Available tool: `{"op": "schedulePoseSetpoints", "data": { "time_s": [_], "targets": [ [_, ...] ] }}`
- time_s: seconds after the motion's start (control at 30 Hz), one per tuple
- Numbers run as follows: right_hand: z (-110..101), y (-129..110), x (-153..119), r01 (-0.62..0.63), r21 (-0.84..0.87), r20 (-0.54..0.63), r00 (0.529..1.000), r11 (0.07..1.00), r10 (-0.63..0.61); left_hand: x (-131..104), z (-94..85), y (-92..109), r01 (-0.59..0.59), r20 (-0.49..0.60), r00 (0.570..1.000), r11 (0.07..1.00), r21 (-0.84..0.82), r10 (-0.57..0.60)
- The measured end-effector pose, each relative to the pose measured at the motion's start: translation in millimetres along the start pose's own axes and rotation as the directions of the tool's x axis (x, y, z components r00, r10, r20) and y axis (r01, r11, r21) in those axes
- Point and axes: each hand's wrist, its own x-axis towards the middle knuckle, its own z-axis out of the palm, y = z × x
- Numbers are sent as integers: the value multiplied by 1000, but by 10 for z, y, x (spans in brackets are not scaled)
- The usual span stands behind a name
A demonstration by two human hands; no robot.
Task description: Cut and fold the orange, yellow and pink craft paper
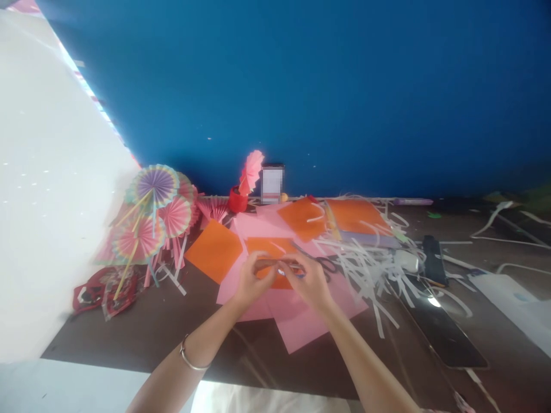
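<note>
My left hand (pixel 255 280) and my right hand (pixel 309 280) meet over the middle of the dark table, fingers closed in pinches with the tips almost touching. Something small seems to sit between the fingertips, but blur and the fingers hide what it is. Beneath them lies an orange sheet of paper (pixel 282 284) on top of pink sheets (pixel 297 330). Just right of my right hand, a pair of scissors (pixel 328 265) with dark handles rests partly behind it. Another orange square (pixel 215 249) lies to the left of my left hand.
Folded paper fans (pixel 154 186) on sticks stand at the left above a red item (pixel 88 289). A pink fan (pixel 252 172) stands in a red pot (pixel 237 201). White paper strips (pixel 365 269) heap up on the right beside a phone (pixel 447 327). A blue wall (pixel 301 86) rises behind.
</note>
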Motion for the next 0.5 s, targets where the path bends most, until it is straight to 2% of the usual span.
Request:
{"op": "schedulePoseSetpoints", "data": {
  "time_s": [0.13, 0.3, 0.4, 0.5],
  "targets": [
    [27, 15, -16, 20, -27, -30, 999, 999, -21, 8, -6, -45, -46, -61, 997, 985, 169, 57],
    [19, 4, -21, 56, -31, -26, 998, 998, -56, 32, -18, -97, -147, -138, 971, 942, 303, 196],
    [4, 11, -18, 158, -92, 0, 987, 983, -159, 59, -38, -94, -165, -161, 960, 927, 336, 230],
    [-6, 45, -15, 293, -203, 21, 955, 935, -295, 93, -62, -72, -150, -176, 963, 951, 270, 202]
  ]
}}
